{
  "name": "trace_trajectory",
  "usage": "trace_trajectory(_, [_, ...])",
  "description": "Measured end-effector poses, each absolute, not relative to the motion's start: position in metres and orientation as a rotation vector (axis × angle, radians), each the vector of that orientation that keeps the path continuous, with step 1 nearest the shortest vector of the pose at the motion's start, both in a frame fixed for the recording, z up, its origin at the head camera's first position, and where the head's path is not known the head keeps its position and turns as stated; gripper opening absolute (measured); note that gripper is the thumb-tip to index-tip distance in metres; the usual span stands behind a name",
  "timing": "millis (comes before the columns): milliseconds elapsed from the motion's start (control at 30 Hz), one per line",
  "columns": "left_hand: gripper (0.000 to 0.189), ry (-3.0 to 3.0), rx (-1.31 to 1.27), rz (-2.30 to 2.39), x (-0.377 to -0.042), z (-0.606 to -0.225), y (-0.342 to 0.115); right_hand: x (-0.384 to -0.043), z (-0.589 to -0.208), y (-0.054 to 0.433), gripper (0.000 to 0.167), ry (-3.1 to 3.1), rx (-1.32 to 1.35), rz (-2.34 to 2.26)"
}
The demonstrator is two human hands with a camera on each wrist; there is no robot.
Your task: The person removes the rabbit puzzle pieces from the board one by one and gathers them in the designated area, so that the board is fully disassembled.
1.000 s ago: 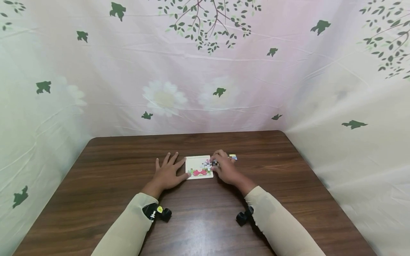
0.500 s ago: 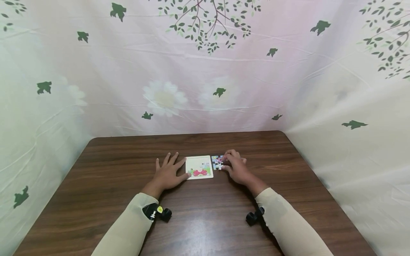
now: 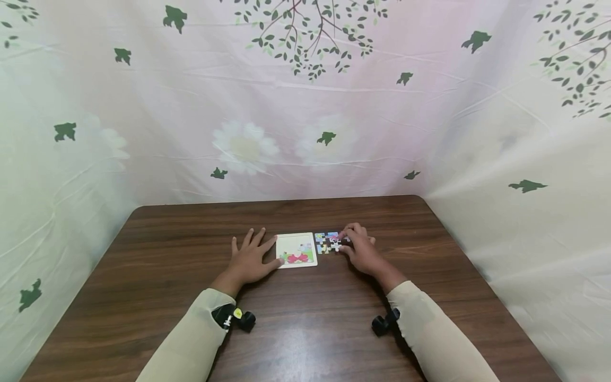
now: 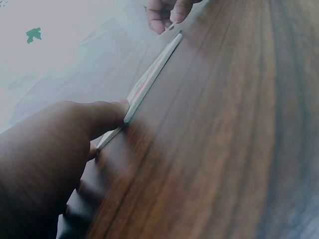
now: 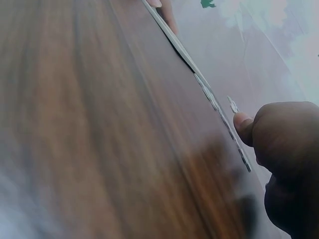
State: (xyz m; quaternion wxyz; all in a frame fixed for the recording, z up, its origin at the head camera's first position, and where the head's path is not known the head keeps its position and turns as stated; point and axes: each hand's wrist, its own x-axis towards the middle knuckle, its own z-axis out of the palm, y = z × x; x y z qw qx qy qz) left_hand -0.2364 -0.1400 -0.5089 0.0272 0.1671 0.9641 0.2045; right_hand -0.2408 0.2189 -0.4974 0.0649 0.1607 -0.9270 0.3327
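A shallow white puzzle tray [image 3: 292, 241] lies on the table, with red and green picture pieces along its near part. My left hand [image 3: 250, 261] rests with fingers spread at the tray's left side, the thumb [image 4: 112, 115] on its near left edge. Just right of the tray, several loose puzzle pieces [image 3: 320, 243] lie together. Over them my right hand [image 3: 361, 248] pinches a puzzle piece [image 5: 233, 104] between thumb and fingers. In the right wrist view that piece stands above the row of loose ones. Part of the loose group is hidden under the right hand.
The brown wooden table [image 3: 296, 329] reaches from the forearms back to a printed cloth backdrop [image 3: 286, 132]. Small black cameras are strapped to both wrists, the left camera [image 3: 247, 321] and the right camera [image 3: 380, 325] low over the wood.
My right hand has moved right with the puzzle piece, from the tray's right edge to over the loose pieces, uncovering several of them. The left hand and tray have stayed put.
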Motion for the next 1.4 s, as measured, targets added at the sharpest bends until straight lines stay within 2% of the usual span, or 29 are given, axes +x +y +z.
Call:
trace_trajectory(233, [0.084, 2.958, 0.513, 0.64, -0.235, -0.506, -0.139, -0.242, -0.497, 0.225, 0.015, -2.856, 0.426, 1.006])
trace_trajectory(1400, [0.086, 2.968, 0.521, 0.64, -0.232, -0.5, -0.139, -0.241, -0.494, 0.225, 0.016, -2.902, 0.456, 0.974])
